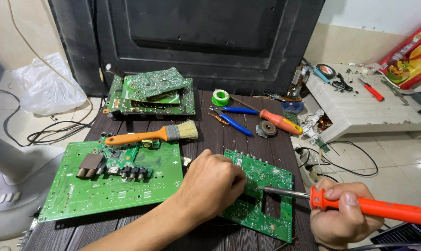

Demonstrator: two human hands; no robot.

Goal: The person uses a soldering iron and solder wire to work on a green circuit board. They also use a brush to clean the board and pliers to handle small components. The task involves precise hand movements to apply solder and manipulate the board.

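On the ribbed dark table (210, 135), right hand (340, 216) grips an orange soldering iron (359, 204); left hand (213, 183) pins a green board (266, 186).

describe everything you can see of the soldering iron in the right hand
The soldering iron has an orange plastic-looking handle and a slim grey metal shaft. It lies almost level, tip pointing left and touching the small green circuit board beside its rectangular cut-out. The right hand wraps the handle near its front collar, thumb on top. The left hand rests on the board close to the tip.
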